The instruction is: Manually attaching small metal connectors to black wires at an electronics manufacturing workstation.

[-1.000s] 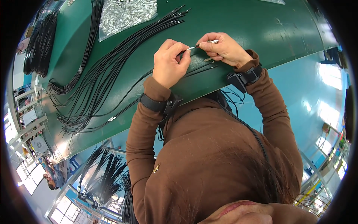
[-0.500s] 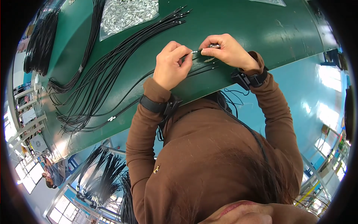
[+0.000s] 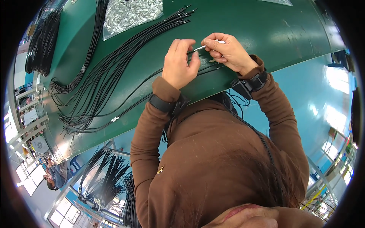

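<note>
My right hand (image 3: 224, 51) is closed in a pinch at the silver end of a thin black cable (image 3: 193, 51). Something small and whitish (image 3: 220, 42) shows among its fingers, too small to name. On the other side of that end, my left hand (image 3: 180, 62) has its thumb and forefinger apart, with the cable passing through the gap; its other fingers are partly hidden. Below the hands, more black cable ends with small light tips (image 3: 218, 67) lie near the table's front edge.
A long bundle of black cables (image 3: 129, 49) spreads over the green table (image 3: 243, 19). A clear bag of small silver sleeves (image 3: 133, 17) lies at the back. More black cables (image 3: 42, 45) hang at the far left. Below the table, cables (image 3: 104, 174) hang from a metal rack.
My left thumb and forefinger have parted from their pinch on the cable. My right fingers have shifted onto its silver end, and the small metal piece seen in that hand is now mostly covered.
</note>
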### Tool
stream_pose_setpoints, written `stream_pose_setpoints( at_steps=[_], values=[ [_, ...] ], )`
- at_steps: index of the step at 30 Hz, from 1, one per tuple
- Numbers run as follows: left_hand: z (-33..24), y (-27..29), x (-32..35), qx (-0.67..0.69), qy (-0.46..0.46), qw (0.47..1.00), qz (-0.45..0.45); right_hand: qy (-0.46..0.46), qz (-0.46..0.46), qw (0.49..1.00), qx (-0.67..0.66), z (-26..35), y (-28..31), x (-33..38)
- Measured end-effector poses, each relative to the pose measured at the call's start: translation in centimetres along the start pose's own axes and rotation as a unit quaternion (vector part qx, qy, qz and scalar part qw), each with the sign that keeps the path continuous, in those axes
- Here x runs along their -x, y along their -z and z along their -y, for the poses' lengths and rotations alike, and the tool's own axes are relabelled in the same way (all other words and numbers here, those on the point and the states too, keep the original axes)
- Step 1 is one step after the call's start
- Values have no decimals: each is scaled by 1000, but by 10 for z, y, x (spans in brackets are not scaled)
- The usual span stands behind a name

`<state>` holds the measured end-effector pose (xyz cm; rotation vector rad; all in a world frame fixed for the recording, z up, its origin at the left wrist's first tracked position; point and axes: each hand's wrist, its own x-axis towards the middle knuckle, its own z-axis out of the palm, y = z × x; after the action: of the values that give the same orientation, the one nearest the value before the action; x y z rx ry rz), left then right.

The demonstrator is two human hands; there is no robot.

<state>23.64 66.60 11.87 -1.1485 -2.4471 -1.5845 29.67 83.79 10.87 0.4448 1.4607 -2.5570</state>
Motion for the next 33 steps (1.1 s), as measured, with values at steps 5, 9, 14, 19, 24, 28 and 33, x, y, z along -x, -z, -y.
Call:
stream_pose_setpoints(
  at_steps=[5, 9, 14, 19, 24, 28, 33],
  values=[
    [-3, -7, -2, -17, -24, 999, -18, 17, -15, 999, 23, -6, -14, 4],
    [7, -11, 0, 8, -51, 998, -24, 14, -42, 999, -28, -2, -19, 6],
    [8, -11, 3, -11, -49, 998, -43, 41, -58, 997, 15, -8, -15, 8],
    [18, 9, 15, -70, -12, 997, -19, 41, -94, 990, 92, -8, -3, 3],
    [41, 82, 57, -162, 60, 985, 3, 2, -145, 971, 191, -8, 23, 2],
    [65, 179, 114, -293, 102, 951, 15, 13, -131, 948, 291, -11, 37, 10],
    [83, 246, 167, -342, 166, 925, 6, -10, -126, 934, 334, -11, 32, 4]
  ],
)
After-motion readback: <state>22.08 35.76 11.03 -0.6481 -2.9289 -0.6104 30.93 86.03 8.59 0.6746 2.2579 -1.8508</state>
